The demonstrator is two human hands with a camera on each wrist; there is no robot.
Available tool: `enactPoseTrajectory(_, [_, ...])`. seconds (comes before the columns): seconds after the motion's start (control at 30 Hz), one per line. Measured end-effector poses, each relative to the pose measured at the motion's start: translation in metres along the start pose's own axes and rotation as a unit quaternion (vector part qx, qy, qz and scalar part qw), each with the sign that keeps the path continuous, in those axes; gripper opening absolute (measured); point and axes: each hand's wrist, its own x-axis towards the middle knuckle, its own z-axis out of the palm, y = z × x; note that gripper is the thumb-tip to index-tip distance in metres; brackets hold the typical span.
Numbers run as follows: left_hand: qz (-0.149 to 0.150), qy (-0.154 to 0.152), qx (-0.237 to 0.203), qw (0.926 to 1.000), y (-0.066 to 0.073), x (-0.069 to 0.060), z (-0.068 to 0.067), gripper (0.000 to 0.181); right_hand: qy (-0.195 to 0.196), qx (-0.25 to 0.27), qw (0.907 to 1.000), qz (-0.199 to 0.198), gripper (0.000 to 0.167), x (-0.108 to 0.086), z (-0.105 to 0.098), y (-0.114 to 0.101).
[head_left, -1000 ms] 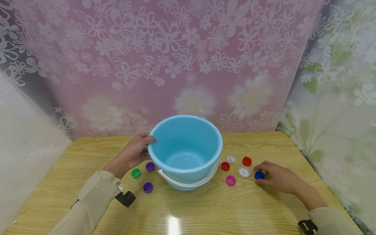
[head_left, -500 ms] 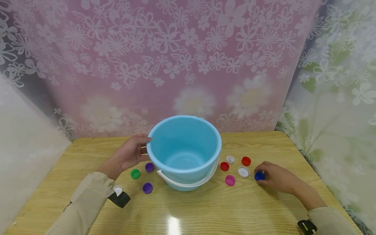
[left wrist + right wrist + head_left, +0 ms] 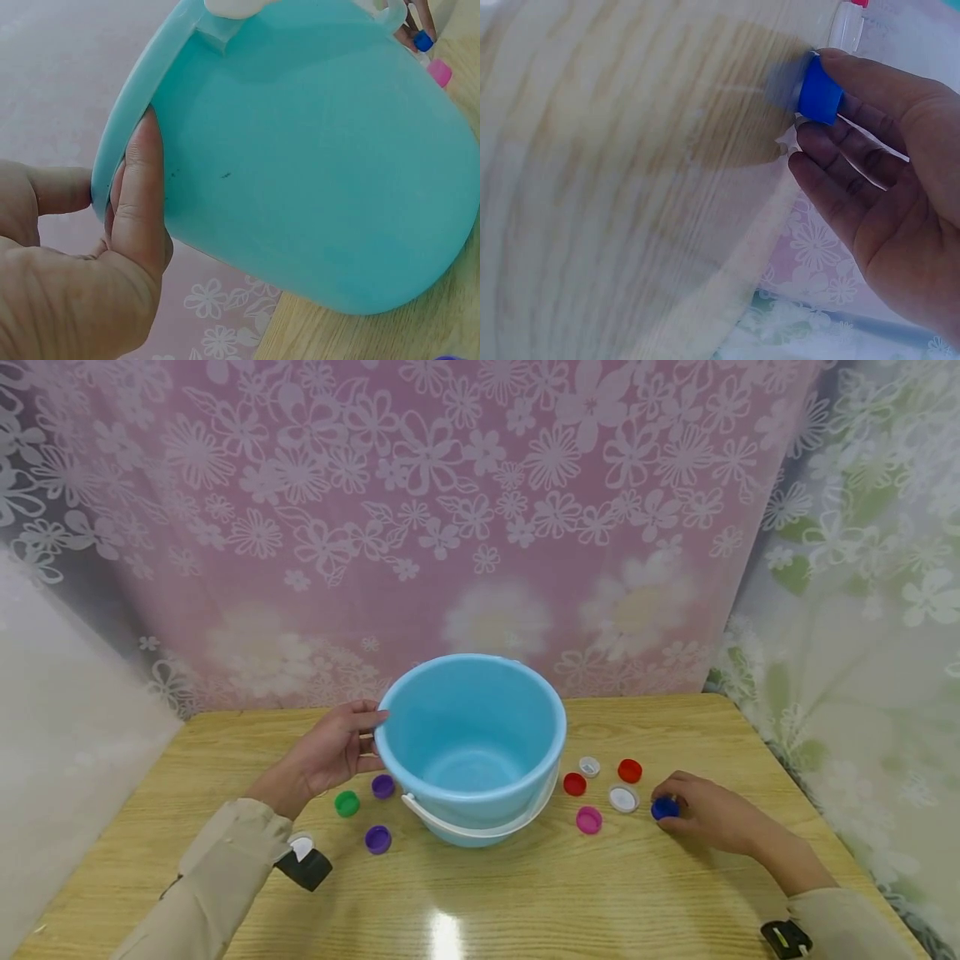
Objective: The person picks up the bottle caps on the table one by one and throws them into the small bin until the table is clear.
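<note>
Your worktop (image 3: pixel 495 893) has the bucket (image 3: pixel 480 810) around the middle; your left hand (image 3: pixel 330 752) grips its rim, so just steady it, no yanking. Off to the right, your right hand (image 3: pixel 712 810) pinches the blue cap (image 3: pixel 665 808); light fingertips work best.

I have the left hand (image 3: pixel 326 758) gripping, thumb set against fingers, with the left arm (image 3: pixel 225 868) reaching up and inward from the lower left. My right hand (image 3: pixel 708 814) sits lower, well apart, thumb and fingertips pinching, the right arm (image 3: pixel 783 858) angled in from the lower right
</note>
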Motion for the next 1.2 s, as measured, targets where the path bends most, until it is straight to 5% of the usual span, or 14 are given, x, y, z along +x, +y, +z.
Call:
enactPoseTrajectory(0.33, [-0.002,-0.01,-0.025,0.9996,0.0,0.002,-0.003,0.022,-0.001,0.003,0.9999,0.013,0.033,-0.003,-0.006,0.001])
enactPoseTrajectory(0.73, [-0.004,-0.008,-0.029,0.9996,0.001,0.003,-0.005,0.023,0.079,-0.011,0.9967,-0.015,0.033,-0.005,-0.032,-0.014])
enactPoseTrajectory(1.2, [-0.004,0.002,-0.035,0.9994,0.0,0.001,-0.004,0.028,0.172,0.015,0.9816,-0.083,0.035,0.022,-0.089,-0.045])
